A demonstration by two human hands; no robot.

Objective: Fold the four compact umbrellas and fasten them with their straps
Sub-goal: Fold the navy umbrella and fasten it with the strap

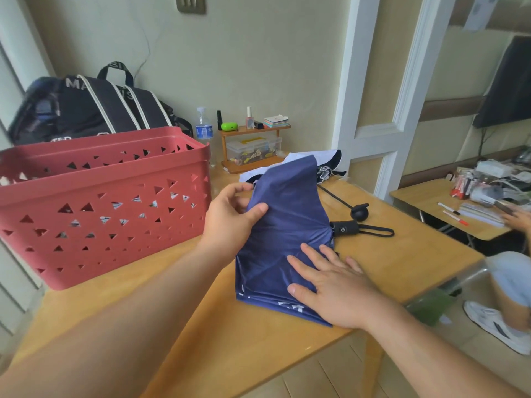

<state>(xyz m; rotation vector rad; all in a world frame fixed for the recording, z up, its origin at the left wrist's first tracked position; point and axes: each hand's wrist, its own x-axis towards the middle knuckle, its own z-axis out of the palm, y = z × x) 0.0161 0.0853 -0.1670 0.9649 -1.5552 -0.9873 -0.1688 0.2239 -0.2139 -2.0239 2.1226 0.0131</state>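
A navy blue umbrella (287,219) lies collapsed on the wooden table (178,320), its canopy loose and its black handle (346,228) with a wrist loop pointing right. My left hand (232,216) pinches a raised fold of the canopy between thumb and fingers. My right hand (330,285) presses flat on the lower canopy with straight fingers. Behind it lies a white and black umbrella (321,160), partly hidden, its thin shaft ending in a round black knob (359,211). More patterned fabric shows through the holes of the red basket (109,196).
The red basket stands left of the umbrella. A black backpack (94,107) sits behind it. A small wooden shelf (253,147) with bottles and a clear box is at the back. Another person's leg and shoe (494,326) are at the right, by a second cluttered desk (448,208).
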